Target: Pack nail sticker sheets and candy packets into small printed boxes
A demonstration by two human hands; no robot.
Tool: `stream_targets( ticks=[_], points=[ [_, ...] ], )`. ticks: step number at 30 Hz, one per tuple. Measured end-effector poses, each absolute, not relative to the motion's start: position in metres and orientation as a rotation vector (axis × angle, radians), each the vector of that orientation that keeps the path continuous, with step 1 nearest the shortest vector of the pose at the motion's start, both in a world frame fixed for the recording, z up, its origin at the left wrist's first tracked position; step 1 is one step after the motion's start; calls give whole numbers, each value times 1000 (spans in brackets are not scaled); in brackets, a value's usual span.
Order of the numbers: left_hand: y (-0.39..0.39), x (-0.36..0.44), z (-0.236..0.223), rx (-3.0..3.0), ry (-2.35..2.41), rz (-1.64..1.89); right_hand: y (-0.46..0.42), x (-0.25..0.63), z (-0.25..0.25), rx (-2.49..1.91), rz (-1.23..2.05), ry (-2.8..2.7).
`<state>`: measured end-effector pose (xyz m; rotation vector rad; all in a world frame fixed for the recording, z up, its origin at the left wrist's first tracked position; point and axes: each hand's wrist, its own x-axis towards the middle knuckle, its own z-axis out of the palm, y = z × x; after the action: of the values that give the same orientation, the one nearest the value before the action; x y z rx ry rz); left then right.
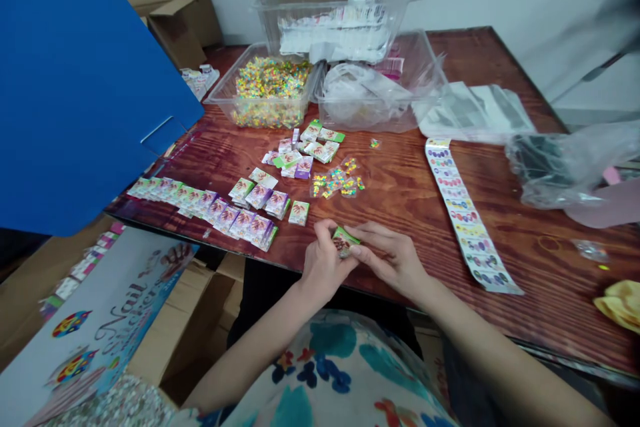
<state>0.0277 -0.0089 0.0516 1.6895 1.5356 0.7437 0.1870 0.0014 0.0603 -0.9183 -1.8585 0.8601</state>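
Note:
Near the table's front edge, my left hand [320,259] and my right hand [395,255] are both closed on a small printed packet [343,243] with a green edge. Its lower part is partly covered by my fingers. Just left of it, a single similar packet [299,213] lies flat. Stacked white, purple and green packets [227,217] form a long overlapping row along the front left. Behind them is a loose pile of packets [314,151]. Small clear sachets [336,181] of bright yellow bits lie beside that pile.
A clear tub [213,100] of colourful sachets stands at the back, near a second tub [350,117] with plastic bags. A sticker strip [457,200] lies to the right. A blue panel [85,80] blocks the left. Cardboard boxes [197,320] sit below.

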Motion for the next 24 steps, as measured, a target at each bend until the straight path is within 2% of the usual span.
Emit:
stream_targets(
  ticks=[15, 18, 24],
  points=[
    [-10, 23, 23, 2105, 1564, 879, 8, 181, 62, -1065, 1494, -1268],
    [-11, 24, 24, 2059, 1551, 861, 8, 183, 61, -1072, 1482, -1326],
    [-12, 25, 38, 1776, 1524, 822, 1, 185, 61, -991, 1205, -1706]
  ],
)
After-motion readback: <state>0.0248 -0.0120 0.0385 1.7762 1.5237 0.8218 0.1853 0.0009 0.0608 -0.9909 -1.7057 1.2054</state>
